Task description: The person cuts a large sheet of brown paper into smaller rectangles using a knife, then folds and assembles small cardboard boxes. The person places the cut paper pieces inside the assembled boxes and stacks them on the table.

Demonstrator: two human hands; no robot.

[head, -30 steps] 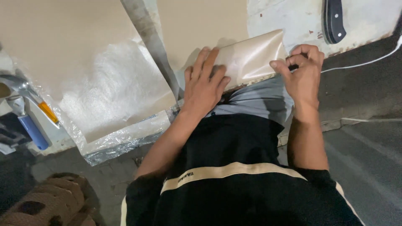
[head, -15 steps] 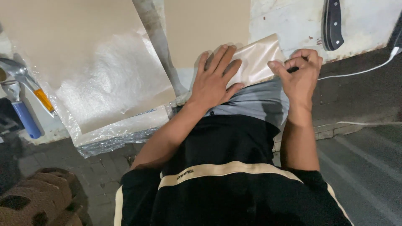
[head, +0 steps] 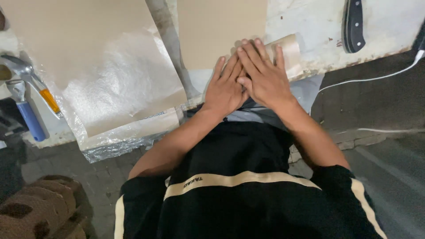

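Observation:
My left hand (head: 226,88) and my right hand (head: 261,75) lie flat, side by side and partly overlapping, pressing down on a beige plastic-wrapped packet (head: 290,51) at the edge of a white worn board (head: 310,26). Most of the packet is hidden under my hands; only its right end shows. Fingers of both hands are stretched out, not curled around anything. A tan cardboard sheet (head: 221,31) lies just beyond my fingertips.
A large cardboard sheet under clear plastic film (head: 102,84) lies to the left. A hammer with an orange neck (head: 31,79) and a blue-handled tool (head: 26,113) sit at far left. A black knife handle (head: 353,24) rests top right; a white cable (head: 367,79) runs right.
My right hand left the packet's right edge and moved left onto it beside my left hand. The packet is now mostly covered by both flat hands.

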